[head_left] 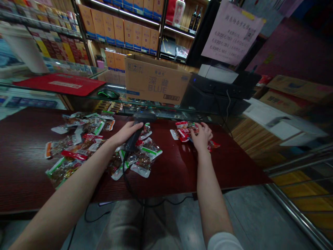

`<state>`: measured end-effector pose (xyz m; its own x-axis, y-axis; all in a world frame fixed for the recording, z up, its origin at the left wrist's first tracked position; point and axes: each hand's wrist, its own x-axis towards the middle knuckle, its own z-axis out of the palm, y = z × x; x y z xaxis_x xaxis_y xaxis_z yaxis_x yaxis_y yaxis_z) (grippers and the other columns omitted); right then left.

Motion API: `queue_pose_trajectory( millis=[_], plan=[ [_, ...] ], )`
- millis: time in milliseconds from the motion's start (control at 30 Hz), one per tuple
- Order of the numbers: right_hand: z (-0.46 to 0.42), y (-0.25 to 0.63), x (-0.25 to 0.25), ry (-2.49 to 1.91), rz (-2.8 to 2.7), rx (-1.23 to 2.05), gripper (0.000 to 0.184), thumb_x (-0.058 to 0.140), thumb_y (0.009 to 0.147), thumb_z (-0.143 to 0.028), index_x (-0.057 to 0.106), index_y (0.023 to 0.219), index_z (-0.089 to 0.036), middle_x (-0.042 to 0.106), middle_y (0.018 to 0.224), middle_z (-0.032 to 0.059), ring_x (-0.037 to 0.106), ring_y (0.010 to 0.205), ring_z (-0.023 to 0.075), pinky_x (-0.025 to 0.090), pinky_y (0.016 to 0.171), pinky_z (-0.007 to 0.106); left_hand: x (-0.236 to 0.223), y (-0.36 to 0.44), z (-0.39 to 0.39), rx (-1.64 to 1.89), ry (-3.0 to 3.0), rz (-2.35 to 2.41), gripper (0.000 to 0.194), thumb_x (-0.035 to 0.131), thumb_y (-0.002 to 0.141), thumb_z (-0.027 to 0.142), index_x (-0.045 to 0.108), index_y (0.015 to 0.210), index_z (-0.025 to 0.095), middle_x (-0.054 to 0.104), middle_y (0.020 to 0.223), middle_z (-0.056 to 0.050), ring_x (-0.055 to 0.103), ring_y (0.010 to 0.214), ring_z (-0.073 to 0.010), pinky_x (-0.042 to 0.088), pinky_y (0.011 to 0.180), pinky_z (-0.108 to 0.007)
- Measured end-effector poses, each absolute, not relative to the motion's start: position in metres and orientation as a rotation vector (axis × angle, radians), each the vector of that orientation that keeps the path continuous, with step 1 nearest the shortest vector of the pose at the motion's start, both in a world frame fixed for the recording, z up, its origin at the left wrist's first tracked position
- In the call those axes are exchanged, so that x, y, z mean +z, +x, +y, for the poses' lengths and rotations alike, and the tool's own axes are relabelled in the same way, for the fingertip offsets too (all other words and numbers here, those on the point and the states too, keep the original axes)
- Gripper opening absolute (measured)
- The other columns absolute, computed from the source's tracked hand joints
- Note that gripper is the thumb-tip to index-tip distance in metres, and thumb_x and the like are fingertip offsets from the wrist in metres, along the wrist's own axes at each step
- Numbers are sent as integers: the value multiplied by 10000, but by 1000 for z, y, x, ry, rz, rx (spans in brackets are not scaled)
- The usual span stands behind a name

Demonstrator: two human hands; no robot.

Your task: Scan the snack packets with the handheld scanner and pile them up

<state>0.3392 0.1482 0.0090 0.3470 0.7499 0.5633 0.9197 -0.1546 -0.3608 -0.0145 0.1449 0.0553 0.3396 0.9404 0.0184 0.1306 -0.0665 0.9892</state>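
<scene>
My left hand (pixel 128 132) is wrapped round the handle of a black barcode scanner (pixel 132 139), its head turned away from me. The scanner is above a spread of clear vacuum-sealed snack packets (pixel 144 158) with green, red and orange ends. More packets (pixel 88 125) lie to the left, partly behind my forearm. On the right, my right hand (pixel 201 137) has its fingers curled over a small heap of red snack packets (pixel 183 133), closed on one of them. The hand hides part of that heap.
The dark red wooden table (pixel 166 177) carries the packets. A scanner cable (pixel 127 180) hangs over its front edge. Behind stand a glass counter with a mouse (pixel 108 93), a red mat (pixel 59 83), a cardboard box (pixel 157 81) and a black machine (pixel 221 86). A metal rail (pixel 293 211) is at right.
</scene>
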Motion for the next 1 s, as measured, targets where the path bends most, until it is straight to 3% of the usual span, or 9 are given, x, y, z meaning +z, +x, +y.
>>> queue_pose_trajectory(
  millis=[100,233,367,500,600,667,733,867,1000],
  plan=[
    [147,331,7,-2015,-1571,-288,301,486,906,-371,699,1090,-267,607,1268,79,406,1204,298,180,1058,578,57,-16,144,940,1433,1056,461,598,779,598,620,875,148,607,612,-11,555,501,-131,431,456,-223],
    [146,331,6,-2083,-1483,-268,304,490,891,-323,688,1104,-236,624,1249,102,431,1197,309,145,1065,614,58,-19,145,968,1351,1109,391,599,806,547,597,858,160,605,589,-8,559,475,-138,447,442,-233],
    [146,318,10,-1913,-1505,-316,323,503,860,-259,656,1140,-207,586,1313,122,439,1241,300,174,1093,569,53,-24,151,982,1301,1149,370,609,819,533,599,859,166,589,567,-2,551,450,-137,430,406,-224],
    [150,274,7,-1604,-1675,-86,263,481,875,-272,664,1053,-210,659,1149,86,514,1145,262,267,1080,481,47,-30,159,995,1282,1165,397,631,799,553,607,857,161,585,572,1,556,458,-138,438,410,-225],
    [160,233,-2,-1476,-1738,403,226,540,864,-333,639,1028,-215,691,1004,65,585,992,243,393,973,439,45,-36,163,1022,1299,1187,429,657,764,575,603,838,156,591,606,-1,569,483,-141,452,423,-229],
    [173,210,-9,-1470,-1737,546,235,593,848,-405,621,1005,-233,703,873,33,624,794,215,473,812,400,44,-39,165,1034,1294,1196,440,664,750,584,597,838,158,586,608,3,568,483,-140,457,428,-232],
    [186,193,-14,-1484,-1688,648,254,722,754,-420,613,914,-257,687,762,6,642,733,218,488,736,383,44,-41,165,1029,1284,1200,439,659,751,586,589,846,163,581,598,9,566,478,-139,459,431,-233],
    [204,182,-16,-1459,-1502,914,343,835,568,-156,582,773,-263,623,595,-42,634,623,202,491,657,346,47,-40,162,1013,1277,1216,430,650,755,584,569,832,169,562,575,21,557,466,-142,457,427,-245],
    [202,197,-12,-1420,-1366,1058,316,735,611,-67,564,832,-213,583,515,-72,586,473,150,472,509,277,54,-37,158,1035,1279,1202,396,651,760,543,594,825,157,579,609,11,557,494,-130,460,449,-237]
  ],
)
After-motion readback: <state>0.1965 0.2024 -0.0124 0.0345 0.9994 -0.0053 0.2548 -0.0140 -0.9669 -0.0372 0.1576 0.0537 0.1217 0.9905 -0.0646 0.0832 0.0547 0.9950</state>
